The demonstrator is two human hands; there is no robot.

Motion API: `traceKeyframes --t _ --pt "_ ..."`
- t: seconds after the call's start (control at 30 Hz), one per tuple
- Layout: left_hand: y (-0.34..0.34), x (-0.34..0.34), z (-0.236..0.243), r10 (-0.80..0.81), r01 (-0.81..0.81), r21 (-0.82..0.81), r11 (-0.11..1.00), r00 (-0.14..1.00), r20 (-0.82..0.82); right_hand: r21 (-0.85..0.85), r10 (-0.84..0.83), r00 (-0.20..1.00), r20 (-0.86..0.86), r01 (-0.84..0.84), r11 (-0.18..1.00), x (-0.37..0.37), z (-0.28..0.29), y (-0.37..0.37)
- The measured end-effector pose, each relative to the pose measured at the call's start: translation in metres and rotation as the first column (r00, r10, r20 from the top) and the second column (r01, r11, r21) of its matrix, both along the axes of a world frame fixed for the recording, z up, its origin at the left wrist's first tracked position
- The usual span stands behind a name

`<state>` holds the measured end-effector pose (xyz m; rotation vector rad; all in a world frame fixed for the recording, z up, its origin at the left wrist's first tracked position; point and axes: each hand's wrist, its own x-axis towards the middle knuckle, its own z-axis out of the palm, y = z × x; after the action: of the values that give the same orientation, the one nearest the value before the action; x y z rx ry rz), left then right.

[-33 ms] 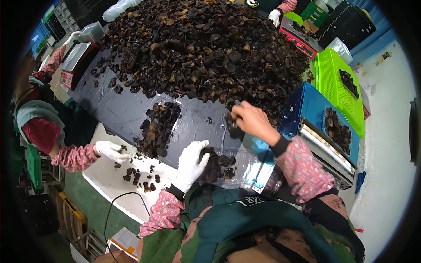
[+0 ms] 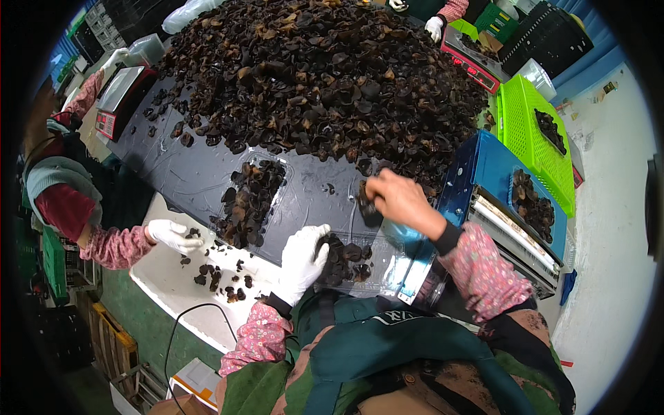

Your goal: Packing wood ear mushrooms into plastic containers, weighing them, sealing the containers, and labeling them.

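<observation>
My white-gloved left hand [image 2: 301, 256] rests at the left end of a clear plastic tray [image 2: 387, 277], thumb and fingers apart beside its dark, ear-shaped fungus pieces [image 2: 346, 259]. Above that tray my bare right hand [image 2: 402, 200] has bent fingers closed on a dark clump of fungus [image 2: 366, 204]. Another filled tray [image 2: 249, 200] lies to the left on the dark tabletop [image 2: 200, 166]. A large heap of fungus [image 2: 325, 76] covers the back.
A blue appliance [image 2: 463, 173] stands at my right, bearing a filled tray [image 2: 532, 207], beside a green basket [image 2: 522, 138]. Red scales [image 2: 105, 124] stand left. A co-worker's gloved hand [image 2: 173, 236] hovers over a white bin [image 2: 187, 304]; other workers' hands [image 2: 434, 26] show behind.
My right hand has shifted slightly downward with the fungus in it. My left hand is almost unmoved.
</observation>
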<state>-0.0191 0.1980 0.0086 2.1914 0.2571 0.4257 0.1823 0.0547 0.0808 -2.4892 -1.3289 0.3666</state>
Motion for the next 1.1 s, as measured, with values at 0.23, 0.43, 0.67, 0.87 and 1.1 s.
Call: traceKeyframes --t 0.23,0.43,0.67,0.87,1.1 --pt "-0.032 -0.01 -0.005 -0.047 0.043 0.341 0.939 0.999 0.002 -0.299 0.241 0.966 -0.097 -0.259 0.918 -0.063 -0.037 -0.047" --pt "-0.032 -0.018 -0.015 -0.022 0.028 0.363 0.931 1.0 -0.02 -0.262 0.197 0.98 -0.01 -0.193 0.946 -0.008 -0.013 -0.002" --pt "-0.025 0.009 -0.002 0.08 -0.105 0.255 0.961 0.991 0.11 -0.013 0.067 0.997 0.032 -0.066 0.998 0.036 -0.09 0.015" --pt "0.02 0.068 -0.028 0.122 -0.131 0.186 0.974 0.991 0.059 0.082 0.021 1.0 0.0 -0.021 0.996 0.017 -0.058 0.024" --pt "0.001 0.145 -0.056 0.011 0.039 0.3 0.953 0.986 -0.165 0.135 -0.254 0.782 -0.569 0.394 0.909 -0.017 -0.005 0.002"
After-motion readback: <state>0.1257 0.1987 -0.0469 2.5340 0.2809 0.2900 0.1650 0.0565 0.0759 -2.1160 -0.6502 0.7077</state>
